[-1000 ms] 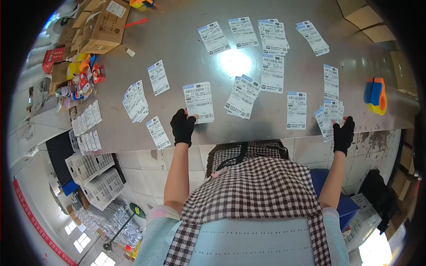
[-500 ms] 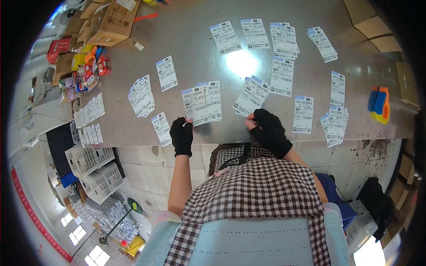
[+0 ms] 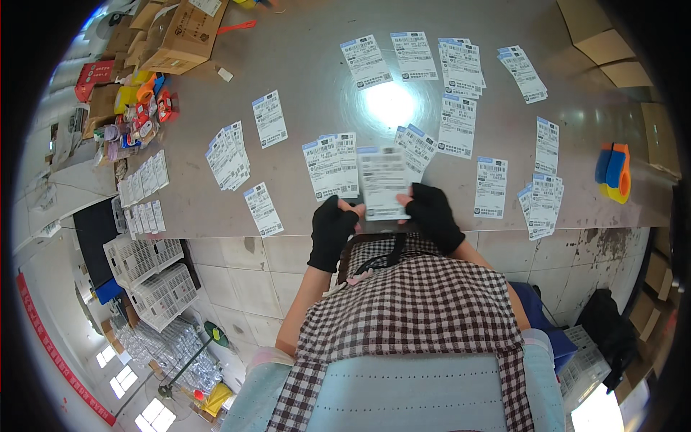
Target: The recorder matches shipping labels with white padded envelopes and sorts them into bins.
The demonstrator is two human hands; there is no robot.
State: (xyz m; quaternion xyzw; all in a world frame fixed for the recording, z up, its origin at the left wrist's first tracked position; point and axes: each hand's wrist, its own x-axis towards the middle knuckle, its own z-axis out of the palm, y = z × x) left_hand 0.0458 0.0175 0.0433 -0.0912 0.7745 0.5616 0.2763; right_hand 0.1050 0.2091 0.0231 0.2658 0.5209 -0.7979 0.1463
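A white printed shipping label (image 3: 384,183), slightly blurred, is held upright just above the near edge of the metal table. My right hand (image 3: 435,216), in a black fingerless glove, pinches its lower right edge. At its lower left corner are the closed fingertips of my left hand (image 3: 335,229), gloved likewise; they appear to grip that edge. Just beyond my left hand lies a group of overlapping labels (image 3: 322,171). Behind the held label, another fanned group (image 3: 419,150) is partly covered.
More labels lie about the table: a fanned pile (image 3: 228,157) and singles on the left, several at the far side, and a group (image 3: 545,205) on the right. A blue, orange and yellow tape dispenser (image 3: 613,173) stands far right. Cardboard boxes (image 3: 183,36) sit far left.
My left hand has moved right, toward my right hand. A label is now up between both hands, in front of the fanned group. The left group of labels looks slightly rearranged.
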